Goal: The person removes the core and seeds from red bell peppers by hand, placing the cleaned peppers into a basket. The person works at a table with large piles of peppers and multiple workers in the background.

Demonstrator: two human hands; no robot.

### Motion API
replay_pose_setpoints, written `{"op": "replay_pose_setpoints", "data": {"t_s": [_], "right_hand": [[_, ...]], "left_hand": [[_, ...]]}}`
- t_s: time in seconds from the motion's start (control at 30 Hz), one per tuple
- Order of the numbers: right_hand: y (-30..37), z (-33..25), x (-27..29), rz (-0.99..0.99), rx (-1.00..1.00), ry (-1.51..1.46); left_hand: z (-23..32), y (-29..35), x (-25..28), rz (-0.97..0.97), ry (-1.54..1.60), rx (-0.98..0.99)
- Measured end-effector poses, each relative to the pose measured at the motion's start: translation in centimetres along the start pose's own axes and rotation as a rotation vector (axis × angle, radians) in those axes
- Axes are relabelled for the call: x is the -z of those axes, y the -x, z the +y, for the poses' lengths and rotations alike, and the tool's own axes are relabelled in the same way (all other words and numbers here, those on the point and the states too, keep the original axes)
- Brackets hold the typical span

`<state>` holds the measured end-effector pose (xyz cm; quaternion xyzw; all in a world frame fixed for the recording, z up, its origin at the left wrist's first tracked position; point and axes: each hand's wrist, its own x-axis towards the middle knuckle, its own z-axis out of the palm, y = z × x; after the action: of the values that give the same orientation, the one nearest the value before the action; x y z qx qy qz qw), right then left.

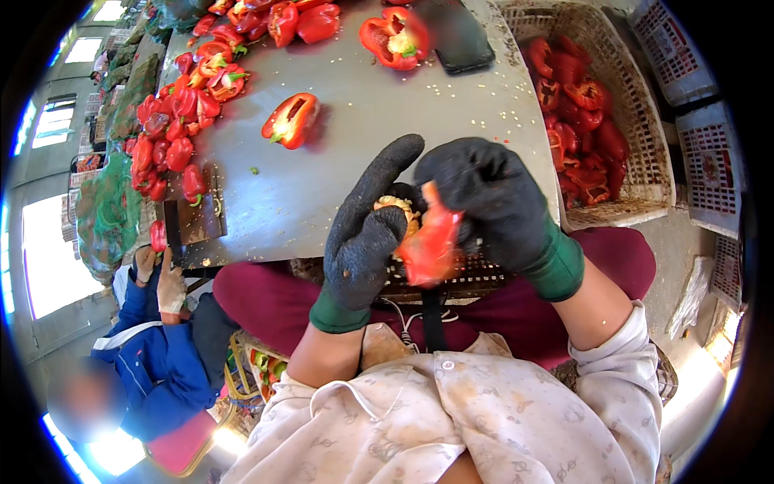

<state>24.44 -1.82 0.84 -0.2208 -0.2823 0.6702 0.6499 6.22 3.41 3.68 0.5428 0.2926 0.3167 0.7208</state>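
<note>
Both my hands wear black gloves with green cuffs and meet just over the table's near edge. Between them is a red bell pepper (434, 250), opened up and partly smeared by motion. My left hand (359, 234) is closed on its pale, seedy core (397, 206), the thumb pressed against it and one finger pointing up and away. My right hand (496, 194) is closed on the pepper's red flesh, its fingers bent. The gloves hide part of the pepper. On the metal table (363, 121) ahead lies a halved pepper (291, 121), cut side showing.
Another cut pepper (393, 40) and a dark phone-like slab (461, 40) lie farther back. Red peppers (181, 105) are heaped along the left edge. A crate (645, 153) of pepper pieces stands right. A co-worker in a blue jacket (165, 363) handles a pepper at lower left.
</note>
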Motion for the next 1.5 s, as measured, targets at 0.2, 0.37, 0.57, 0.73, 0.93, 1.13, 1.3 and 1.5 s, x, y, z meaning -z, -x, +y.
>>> {"op": "replay_pose_setpoints", "data": {"t_s": [0.2,0.37,0.57,0.73,0.93,1.13,1.3,1.5], "right_hand": [[1.1,-0.6,4.0,0.131,0.031,-0.091],[0.2,-1.8,3.7,0.073,0.05,-0.067],[-1.0,-0.5,4.0,-0.251,0.193,1.921],[-1.3,-3.2,7.3,0.372,0.201,1.028],[0.5,-7.3,12.4,0.639,0.282,1.134],[-0.4,0.8,0.1,-0.274,0.13,1.386],[0.8,0.0,1.5,-0.347,-0.287,1.405],[1.4,-0.2,5.2,-0.138,-0.15,1.486]], "left_hand": [[0.3,-0.6,-0.6,0.32,0.038,-0.136],[-0.5,0.5,0.2,0.237,0.039,-0.107],[-1.1,3.0,3.0,-0.258,-0.896,-0.002],[-0.9,5.6,4.5,-0.322,-0.949,0.039],[4.1,5.7,8.6,-0.319,-1.333,0.402],[2.4,0.7,4.4,-0.472,-1.181,-0.178],[0.5,-5.2,5.7,-0.303,-1.52,-0.226],[0.3,-17.2,3.0,0.031,-1.623,-0.374]]}}
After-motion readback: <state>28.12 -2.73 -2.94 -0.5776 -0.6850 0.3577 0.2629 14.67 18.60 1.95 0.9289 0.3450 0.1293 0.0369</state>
